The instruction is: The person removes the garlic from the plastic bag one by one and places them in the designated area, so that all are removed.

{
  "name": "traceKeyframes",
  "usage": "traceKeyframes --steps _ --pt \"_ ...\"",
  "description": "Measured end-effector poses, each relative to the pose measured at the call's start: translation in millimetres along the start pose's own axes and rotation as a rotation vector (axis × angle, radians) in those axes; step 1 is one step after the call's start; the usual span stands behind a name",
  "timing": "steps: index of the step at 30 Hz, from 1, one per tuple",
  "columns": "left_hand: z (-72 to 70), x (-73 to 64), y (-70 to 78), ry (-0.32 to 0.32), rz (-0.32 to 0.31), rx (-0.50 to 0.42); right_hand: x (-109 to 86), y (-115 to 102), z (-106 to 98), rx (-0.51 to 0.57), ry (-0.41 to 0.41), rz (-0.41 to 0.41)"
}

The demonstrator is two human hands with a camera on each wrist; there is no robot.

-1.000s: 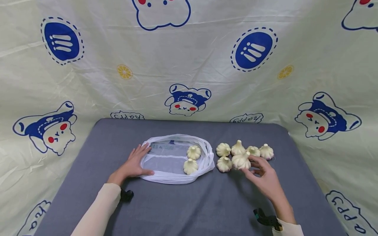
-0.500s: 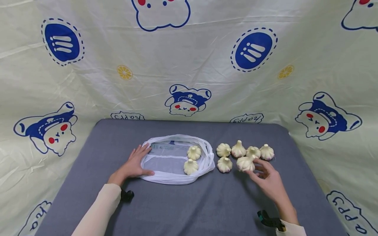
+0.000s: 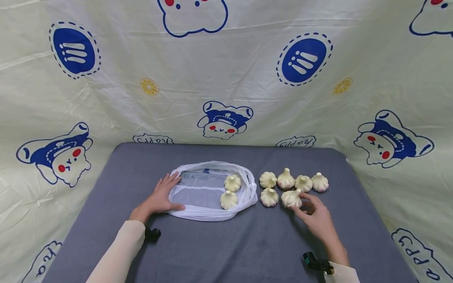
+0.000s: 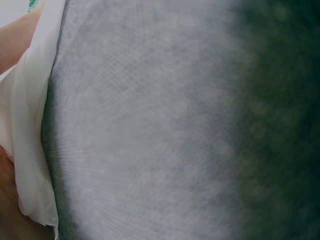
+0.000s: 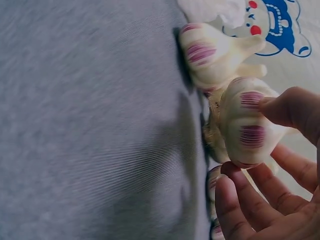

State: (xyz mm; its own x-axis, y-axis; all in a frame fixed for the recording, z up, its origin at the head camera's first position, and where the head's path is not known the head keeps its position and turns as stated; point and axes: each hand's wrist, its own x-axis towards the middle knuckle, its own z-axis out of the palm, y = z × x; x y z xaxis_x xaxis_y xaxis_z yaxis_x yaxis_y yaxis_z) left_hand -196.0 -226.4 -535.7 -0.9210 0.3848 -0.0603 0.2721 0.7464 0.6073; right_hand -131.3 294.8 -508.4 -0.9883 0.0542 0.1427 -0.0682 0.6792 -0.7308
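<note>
My right hand (image 3: 316,220) pinches a white garlic bulb (image 3: 291,199) between thumb and fingers, at the right end of the front row. In the right wrist view the bulb (image 5: 250,122) shows purple streaks, with the thumb (image 5: 295,110) against one side and fingertips at the other. Whether it touches the cloth is unclear. My left hand (image 3: 161,196) rests with spread fingers on the left rim of a white plastic bag (image 3: 212,215), whose mouth is spread wide. Inside the bag's right part sit two garlic bulbs, one behind (image 3: 232,183) and one in front (image 3: 228,200).
Right of the bag stands a front garlic bulb (image 3: 269,197), with several more bulbs (image 3: 285,179) in a row behind. Grey cloth (image 3: 212,251) covers the table. A printed curtain (image 3: 247,78) hangs behind it.
My right hand has brought the held garlic bulb down and nearer to me, in front of the back row, with a small sideways shift. My left hand and the bag stay put.
</note>
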Motion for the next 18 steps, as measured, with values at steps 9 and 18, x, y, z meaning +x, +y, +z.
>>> traceKeyframes --steps 9,18 --pt "-0.1 -0.1 -0.4 0.000 -0.002 0.002 1.1 8.8 6.3 -0.001 -0.016 -0.006" --pt "0.5 0.1 0.6 0.004 -0.005 -0.001 6.7 11.3 9.9 -0.030 -0.036 0.011"
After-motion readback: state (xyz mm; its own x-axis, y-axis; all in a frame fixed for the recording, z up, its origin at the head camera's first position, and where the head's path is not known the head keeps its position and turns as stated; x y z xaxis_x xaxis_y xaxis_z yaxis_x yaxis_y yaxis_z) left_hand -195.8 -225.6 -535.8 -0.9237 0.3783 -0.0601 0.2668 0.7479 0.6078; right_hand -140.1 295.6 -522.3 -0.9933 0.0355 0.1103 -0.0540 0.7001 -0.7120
